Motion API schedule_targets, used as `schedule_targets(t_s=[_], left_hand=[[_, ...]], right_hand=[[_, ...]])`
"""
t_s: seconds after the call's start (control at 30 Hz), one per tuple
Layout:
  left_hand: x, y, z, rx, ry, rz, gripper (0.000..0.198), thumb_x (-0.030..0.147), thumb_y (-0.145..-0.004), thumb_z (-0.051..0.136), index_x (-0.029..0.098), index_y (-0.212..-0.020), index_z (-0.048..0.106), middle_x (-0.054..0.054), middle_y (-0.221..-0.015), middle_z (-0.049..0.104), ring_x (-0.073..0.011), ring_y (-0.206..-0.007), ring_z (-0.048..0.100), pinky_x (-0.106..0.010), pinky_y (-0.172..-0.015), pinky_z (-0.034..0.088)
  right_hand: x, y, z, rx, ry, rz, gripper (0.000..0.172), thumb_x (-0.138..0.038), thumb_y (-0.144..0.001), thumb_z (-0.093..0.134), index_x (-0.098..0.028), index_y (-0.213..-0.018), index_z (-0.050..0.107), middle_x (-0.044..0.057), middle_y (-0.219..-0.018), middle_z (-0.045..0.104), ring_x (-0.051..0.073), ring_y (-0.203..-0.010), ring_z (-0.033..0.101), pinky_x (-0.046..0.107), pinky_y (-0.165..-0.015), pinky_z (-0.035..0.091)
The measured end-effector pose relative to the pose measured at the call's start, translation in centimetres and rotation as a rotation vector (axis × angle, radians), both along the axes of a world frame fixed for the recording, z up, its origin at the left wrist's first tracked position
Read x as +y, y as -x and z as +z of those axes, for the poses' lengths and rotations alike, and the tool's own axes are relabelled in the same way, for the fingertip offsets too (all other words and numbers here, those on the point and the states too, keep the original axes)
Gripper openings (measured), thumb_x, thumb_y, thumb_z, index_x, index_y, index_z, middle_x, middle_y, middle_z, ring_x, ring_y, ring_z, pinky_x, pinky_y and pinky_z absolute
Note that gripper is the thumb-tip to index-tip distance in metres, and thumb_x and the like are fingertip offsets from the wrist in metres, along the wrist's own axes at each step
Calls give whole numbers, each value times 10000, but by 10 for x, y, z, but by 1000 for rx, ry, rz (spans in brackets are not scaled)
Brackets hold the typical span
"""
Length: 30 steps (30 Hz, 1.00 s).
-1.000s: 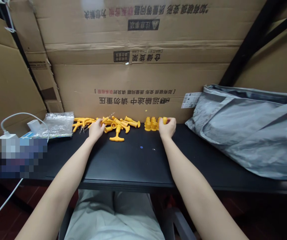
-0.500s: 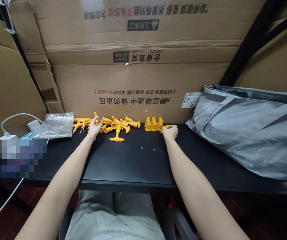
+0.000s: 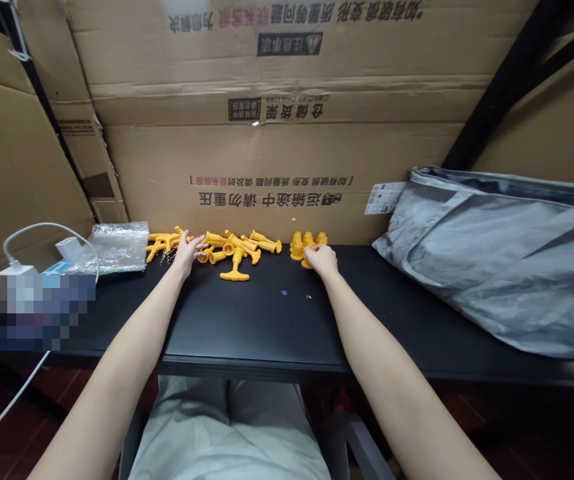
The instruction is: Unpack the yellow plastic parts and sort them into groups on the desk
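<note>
My left hand (image 3: 185,259) is open, its fingers stretched over the left side of a pile of yellow parts. By its thumb lie yellow T-shaped corkscrew handles (image 3: 163,244) with metal spirals. The pile holds several yellow hollow sleeves (image 3: 215,239), and one T-handle (image 3: 235,274) juts toward me. Farther right, my right hand (image 3: 323,259) is closed on a yellow bell-shaped piece (image 3: 307,265), mostly hidden by the fingers. It sits at the front of upright yellow bell-shaped pieces (image 3: 296,247) in close rows.
A brown cardboard sheet (image 3: 267,153) stands behind the black table (image 3: 251,327). Bubble wrap (image 3: 119,247), a white charger (image 3: 18,280) and its cable are at left. A grey bag (image 3: 491,260) fills the right side. Small blue and clear specks lie mid-table.
My right hand has moved left with the yellow piece, to the front of the rows. My left hand has let go of the upright yellow handle, and its fingers have spread toward the pile.
</note>
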<state>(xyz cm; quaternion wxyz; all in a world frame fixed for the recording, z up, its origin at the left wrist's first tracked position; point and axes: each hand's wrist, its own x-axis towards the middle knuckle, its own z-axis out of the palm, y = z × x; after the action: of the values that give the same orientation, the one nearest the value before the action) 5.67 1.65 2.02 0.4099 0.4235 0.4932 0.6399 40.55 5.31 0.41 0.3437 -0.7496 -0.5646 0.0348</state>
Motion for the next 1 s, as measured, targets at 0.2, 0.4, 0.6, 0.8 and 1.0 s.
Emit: schedule_targets(t_s=[0.2,0.4,0.6,0.8,1.0], left_hand=[[4,4,-1,149,35,144,528,242,-916,382,237,-1443,344,-127,-1346,517,-152,-821,699,-243,-608,558],[5,16,-10,676,-123,374,425,210,-907,408,197,-1316,524,-106,-1296,589,-217,-1234,516,-360,-1069,388],[4,32,-19,988,34,462,448,323,-935,364,213,-1338,526,-157,-1274,567,-324,-1264,444,-518,-1052,345],[13,44,-34,1031,150,434,409,316,-915,383,246,-1266,582,-135,-1440,463,-348,-1333,374,-590,-1063,311],[28,52,-44,1046,110,346,532,205,-830,444,179,-1359,498,-139,-1511,388,-301,-1451,235,-505,-1167,226]], right_hand=[[-7,15,7,69,95,99,119,-330,-779,532,-215,-765,561,66,-827,650,215,-834,626,323,-770,489],[-13,24,12,37,168,116,215,-236,-770,537,-176,-972,580,107,-959,655,238,-950,623,310,-831,468],[-14,27,13,-143,281,80,407,-246,-761,573,-90,-1136,592,197,-1048,658,296,-1011,641,363,-808,491],[-28,39,25,-375,417,139,308,-223,-777,550,-127,-1038,682,204,-1005,685,326,-992,659,421,-759,527],[-49,71,38,-445,364,204,385,-215,-841,472,-88,-1156,653,221,-1167,654,305,-1090,635,361,-837,507]])
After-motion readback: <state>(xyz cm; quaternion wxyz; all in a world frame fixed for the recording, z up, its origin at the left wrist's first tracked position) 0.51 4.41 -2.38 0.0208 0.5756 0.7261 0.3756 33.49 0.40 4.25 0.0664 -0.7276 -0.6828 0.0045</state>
